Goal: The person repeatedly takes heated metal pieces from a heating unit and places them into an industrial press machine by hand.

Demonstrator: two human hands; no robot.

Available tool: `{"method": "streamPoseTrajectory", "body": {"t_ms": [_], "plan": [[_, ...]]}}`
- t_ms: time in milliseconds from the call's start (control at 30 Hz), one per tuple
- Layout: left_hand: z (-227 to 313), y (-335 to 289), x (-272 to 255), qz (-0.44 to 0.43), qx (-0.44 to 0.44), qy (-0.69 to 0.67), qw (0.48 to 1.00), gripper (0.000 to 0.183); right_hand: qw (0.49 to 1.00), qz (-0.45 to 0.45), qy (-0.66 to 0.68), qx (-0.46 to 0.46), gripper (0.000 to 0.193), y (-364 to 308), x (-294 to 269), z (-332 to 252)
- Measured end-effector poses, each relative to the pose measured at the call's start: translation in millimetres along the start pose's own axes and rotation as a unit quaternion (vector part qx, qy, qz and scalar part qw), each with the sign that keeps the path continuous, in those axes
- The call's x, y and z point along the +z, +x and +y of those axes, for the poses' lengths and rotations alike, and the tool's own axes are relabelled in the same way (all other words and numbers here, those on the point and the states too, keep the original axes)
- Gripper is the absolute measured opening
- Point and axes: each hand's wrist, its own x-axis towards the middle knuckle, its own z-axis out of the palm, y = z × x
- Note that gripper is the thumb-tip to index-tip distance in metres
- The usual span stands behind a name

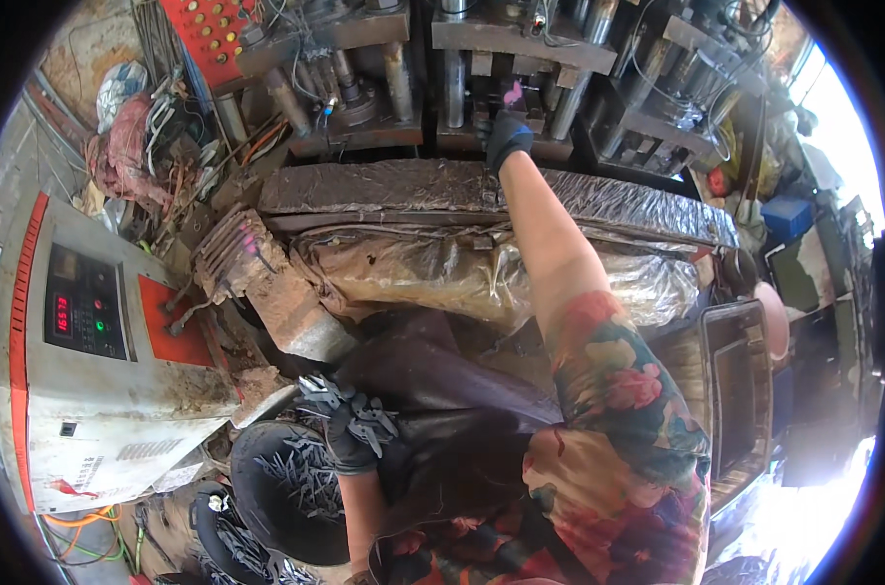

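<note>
My left hand (350,441), in a dark glove, is closed around a bunch of grey metal pieces (372,421), long and flat with shaped ends. It is beside a black basin (250,450) with many thin grey metal pieces (311,476) in it. My right arm stretches forward to the middle press (520,58). In a dark glove with a blue cuff, my right hand (508,136) is at the front of the press's die area, fingers bent; what they grip is too small to make out. Just beyond it is a small glowing pink piece (512,94).
A plastic-wrapped bench edge (384,185) lies between me and the presses. At left stands a grey control cabinet (120,390) with a lit display, with bricks (296,312) beside it. A second black container (208,522) holds metal pieces. A wooden-framed chair (735,390) is at right.
</note>
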Motion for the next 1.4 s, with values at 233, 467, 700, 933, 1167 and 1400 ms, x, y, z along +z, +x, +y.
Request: {"method": "streamPoseTrajectory", "body": {"t_ms": [233,467,700,933,1167,1400], "plan": [[-4.2,0.6,-23.8,0.013,-0.027,-0.014,0.999,0.038,0.997,-0.014,0.071,-0.037,0.020,-18.9,-36.8,-13.3],[1.3,-3.1,1.9,0.012,0.004,0.016,1.000,0.032,0.933,-0.178,-0.311,-0.034,0.022,-177.9,-126.0,-9.7],[-11.3,7.2,3.0,0.002,-0.004,0.030,1.000,0.035,0.506,-0.194,-0.809,-0.228,0.030,-224.0,-148.2,-14.0],[-12.0,4.8,-14.1,0.022,-0.075,0.104,0.991,0.030,0.897,-0.141,-0.379,-0.180,0.031,-144.0,-206.7,-50.1],[-14.8,23.1,-49.4,-0.028,-0.146,0.050,0.988,0.025,0.986,-0.119,0.094,-0.073,0.042,-16.2,-325.7,-204.0],[-36.7,31.4,30.3,0.026,-0.031,0.119,0.992,0.033,0.996,0.031,-0.029,-0.082,0.032,23.9,-289.2,-218.2]]}}
